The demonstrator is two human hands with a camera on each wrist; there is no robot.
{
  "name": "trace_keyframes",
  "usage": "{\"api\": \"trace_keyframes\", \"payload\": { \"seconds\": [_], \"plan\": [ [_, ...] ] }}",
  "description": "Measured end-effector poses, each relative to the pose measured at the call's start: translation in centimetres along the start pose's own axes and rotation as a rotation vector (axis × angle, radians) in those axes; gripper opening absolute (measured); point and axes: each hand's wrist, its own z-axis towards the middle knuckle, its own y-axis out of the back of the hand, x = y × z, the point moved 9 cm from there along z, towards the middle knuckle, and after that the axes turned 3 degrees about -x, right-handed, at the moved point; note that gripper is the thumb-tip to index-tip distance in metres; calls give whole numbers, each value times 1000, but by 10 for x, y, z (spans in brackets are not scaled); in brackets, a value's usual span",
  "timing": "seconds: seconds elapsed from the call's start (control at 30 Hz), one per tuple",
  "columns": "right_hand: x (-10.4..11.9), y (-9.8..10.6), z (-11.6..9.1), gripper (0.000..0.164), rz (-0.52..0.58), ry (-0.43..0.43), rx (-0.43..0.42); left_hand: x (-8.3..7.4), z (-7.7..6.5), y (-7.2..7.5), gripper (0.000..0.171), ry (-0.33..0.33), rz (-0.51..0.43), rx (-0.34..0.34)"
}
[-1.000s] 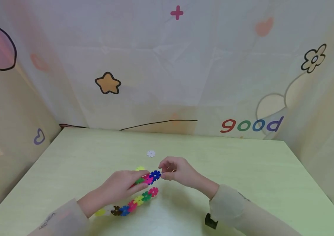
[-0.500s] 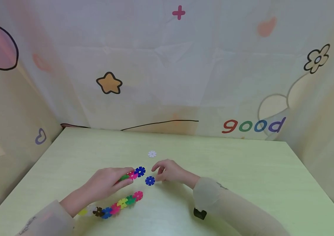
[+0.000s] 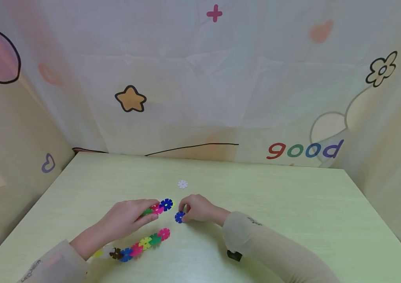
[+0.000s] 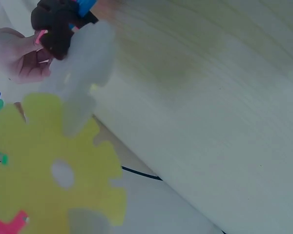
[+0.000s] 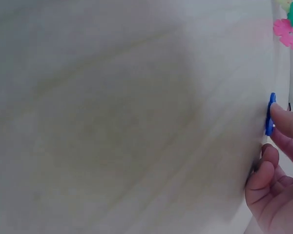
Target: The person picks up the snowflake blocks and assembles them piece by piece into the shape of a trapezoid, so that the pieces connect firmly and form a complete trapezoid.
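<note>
My left hand (image 3: 127, 216) holds a chain of interlocking snowflake discs between thumb and fingers; a pink disc (image 3: 156, 209) and a dark blue disc (image 3: 166, 204) stick out past the fingertips. Below the hand runs a curved row of linked discs (image 3: 145, 243) ending in pink; whether it joins the held part is hidden. A yellow disc (image 4: 88, 180), a whitish disc (image 4: 90, 58) and a brown disc (image 4: 56, 24) loom in the left wrist view. With thumb and fingertips, my right hand (image 3: 198, 208) pinches a loose blue snowflake disc (image 3: 179, 217), seen edge-on at the tabletop in the right wrist view.
A single white snowflake disc (image 3: 183, 184) lies farther back on the pale wooden table (image 3: 285, 212). Behind and beside the table hangs a printed cloth (image 3: 186, 78). A black item (image 3: 234, 255) sits under the right sleeve.
Both hands have moved left, the left one carrying the chain. A blue disc has come into view between the hands, and the right fingers have closed on it.
</note>
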Motion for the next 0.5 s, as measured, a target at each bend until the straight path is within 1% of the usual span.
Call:
{"api": "trace_keyframes", "payload": {
  "seconds": [0.07, 0.23, 0.33, 0.43, 0.5],
  "plan": [
    [0, 0, -1, 17, 0, 0, 4, 0, 0, 1, 78, 3, -8, -8],
    [-2, 3, -8, 20, 8, 4, -9, -4, 2, 0, 70, 1, -46, -23],
    [-5, 7, -13, 20, 37, 1, -28, -7, 4, -2, 60, -1, -73, -35],
    [-9, 13, -19, 18, 75, 0, -49, -9, 7, -3, 51, 13, -105, -40],
    [-13, 17, -22, 17, 105, 6, -65, -11, 10, -5, 49, 33, -128, -32]
  ]
}}
